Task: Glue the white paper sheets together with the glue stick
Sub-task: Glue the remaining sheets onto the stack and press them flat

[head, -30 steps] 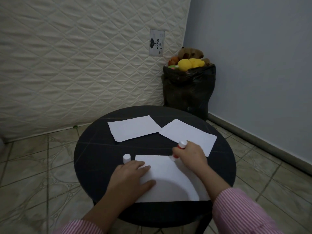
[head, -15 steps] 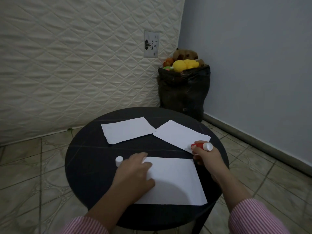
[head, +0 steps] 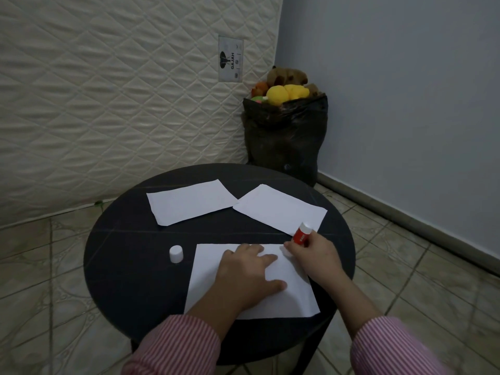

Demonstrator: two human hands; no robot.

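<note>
Three white paper sheets lie on a round black table [head: 127, 266]. My left hand [head: 247, 276] presses flat on the near sheet [head: 292, 301], fingers spread. My right hand [head: 315, 255] grips a red glue stick [head: 301, 234], tilted, its lower end at the near sheet's top right corner. The stick's white cap [head: 176, 254] stands on the table left of that sheet. A second sheet [head: 189, 203] lies at the back left and a third sheet [head: 278, 208] at the back right, their corners almost meeting.
A quilted mattress [head: 108, 104] leans against the wall behind the table. A black bag [head: 284, 142] stuffed with soft toys stands in the corner. Tiled floor surrounds the table; a blue-grey wall runs along the right.
My right hand has brought the glue stick from beside the table's right edge back down to the near sheet's top right corner. My left hand has stayed on the sheet. The view has shifted slightly.
</note>
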